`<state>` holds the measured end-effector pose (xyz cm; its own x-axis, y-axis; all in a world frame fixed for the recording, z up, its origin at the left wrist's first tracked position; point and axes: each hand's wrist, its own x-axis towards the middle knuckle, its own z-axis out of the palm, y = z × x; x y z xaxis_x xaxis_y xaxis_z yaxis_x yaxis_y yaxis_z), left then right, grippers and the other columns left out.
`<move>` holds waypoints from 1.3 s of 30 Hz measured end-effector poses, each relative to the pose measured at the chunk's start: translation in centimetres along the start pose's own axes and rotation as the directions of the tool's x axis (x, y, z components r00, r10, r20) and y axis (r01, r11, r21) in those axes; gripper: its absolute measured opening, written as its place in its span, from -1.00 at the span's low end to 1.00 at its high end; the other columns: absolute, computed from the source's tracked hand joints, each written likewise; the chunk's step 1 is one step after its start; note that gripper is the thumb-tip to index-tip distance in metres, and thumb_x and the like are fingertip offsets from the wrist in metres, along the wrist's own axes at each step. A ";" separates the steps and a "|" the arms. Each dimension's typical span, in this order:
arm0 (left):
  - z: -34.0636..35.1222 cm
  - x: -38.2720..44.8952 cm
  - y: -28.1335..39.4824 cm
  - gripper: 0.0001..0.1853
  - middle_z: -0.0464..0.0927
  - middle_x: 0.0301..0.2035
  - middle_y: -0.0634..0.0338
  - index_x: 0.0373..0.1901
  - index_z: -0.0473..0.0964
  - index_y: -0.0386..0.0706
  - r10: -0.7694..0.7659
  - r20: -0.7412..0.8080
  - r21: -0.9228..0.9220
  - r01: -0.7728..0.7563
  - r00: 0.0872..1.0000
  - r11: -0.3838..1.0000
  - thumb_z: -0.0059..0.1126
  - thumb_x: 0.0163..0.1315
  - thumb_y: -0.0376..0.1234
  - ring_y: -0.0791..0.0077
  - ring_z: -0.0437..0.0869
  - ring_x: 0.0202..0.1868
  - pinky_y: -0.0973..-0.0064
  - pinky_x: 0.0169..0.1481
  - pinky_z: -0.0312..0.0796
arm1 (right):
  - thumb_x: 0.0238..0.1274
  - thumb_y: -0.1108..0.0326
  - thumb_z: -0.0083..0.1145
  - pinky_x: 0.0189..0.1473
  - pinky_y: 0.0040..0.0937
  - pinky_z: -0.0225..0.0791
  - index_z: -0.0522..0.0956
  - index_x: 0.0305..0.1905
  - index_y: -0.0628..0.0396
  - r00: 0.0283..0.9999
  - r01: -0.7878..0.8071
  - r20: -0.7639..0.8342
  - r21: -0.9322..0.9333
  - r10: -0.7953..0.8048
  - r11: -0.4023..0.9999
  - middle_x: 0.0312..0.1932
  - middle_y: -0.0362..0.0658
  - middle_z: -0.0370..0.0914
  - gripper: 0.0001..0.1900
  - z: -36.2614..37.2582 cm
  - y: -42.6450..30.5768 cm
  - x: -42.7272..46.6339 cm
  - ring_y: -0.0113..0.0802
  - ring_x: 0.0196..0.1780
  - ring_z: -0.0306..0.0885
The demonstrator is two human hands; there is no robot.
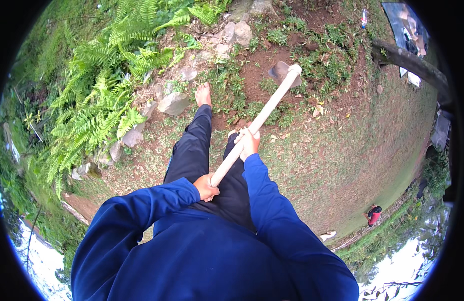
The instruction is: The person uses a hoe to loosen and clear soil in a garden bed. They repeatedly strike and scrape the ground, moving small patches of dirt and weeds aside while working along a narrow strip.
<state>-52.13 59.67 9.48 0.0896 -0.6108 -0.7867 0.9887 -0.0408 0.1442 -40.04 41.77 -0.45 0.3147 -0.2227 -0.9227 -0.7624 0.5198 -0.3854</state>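
A hoe with a long pale wooden handle [271, 105] slants up and to the right from my lap. Around the handle's near end my left hand [206, 187] is closed, close in front of my body. Farther along, about mid-handle, my right hand [249, 143] grips it too. The hoe's metal blade [280, 71] is at the far end, over a patch of reddish-brown soil [254, 77] with low leafy plants [326, 69] around it. From this view I cannot tell whether the blade touches the soil.
My bare foot [203, 95] stands beside a large grey rock [173, 104] in a line of stones. Ferns [100, 101] grow left of them. At the upper right are a plastic bottle [364, 19], a branch [408, 62] and a sheet with items [397, 22]. A person in red [374, 216] is far off.
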 end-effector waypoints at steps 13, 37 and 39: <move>-5.2 10.4 6.0 -0.50 0.60 -0.42 0.05 -0.07 0.48 -0.29 0.002 -0.543 0.212 0.135 0.840 0.968 0.32 -0.11 -0.33 0.31 0.63 -0.43 0.38 -0.25 0.48 | 0.13 0.44 0.11 -0.69 -0.33 0.35 0.37 -0.37 0.16 0.985 -0.147 0.031 -0.356 0.169 0.923 -0.69 -0.17 0.34 -0.88 6.5 1.1 15.8 -0.35 -0.72 0.37; -2.3 11.8 4.3 -0.68 0.45 -0.64 0.20 -0.20 0.43 -0.22 -0.122 -0.446 -0.049 0.112 0.887 0.993 0.22 -0.04 -0.45 0.49 0.42 -0.74 0.42 -0.71 0.29 | 0.13 0.51 0.08 -0.70 -0.37 0.37 0.37 -0.36 0.17 0.999 -0.033 0.016 -0.444 0.044 0.896 -0.68 -0.20 0.35 -0.91 3.5 0.9 13.8 -0.39 -0.71 0.39; 2.0 6.7 -1.3 -0.64 0.44 -0.65 0.19 -0.15 0.42 -0.25 -0.260 -0.504 -0.169 0.201 0.824 0.965 0.20 -0.06 -0.46 0.47 0.47 -0.73 0.41 -0.72 0.35 | 0.14 0.47 0.07 -0.73 -0.38 0.34 0.39 -0.41 0.12 0.952 -0.267 0.022 -0.436 0.307 0.859 -0.69 -0.22 0.36 -0.91 -0.1 7.8 8.1 -0.41 -0.73 0.38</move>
<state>-53.10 54.05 5.27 -0.1228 -0.0940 -0.9880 0.9923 -0.0283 -0.1206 -43.52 43.91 -10.94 0.0777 -0.0346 -0.9964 -0.9858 0.1468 -0.0820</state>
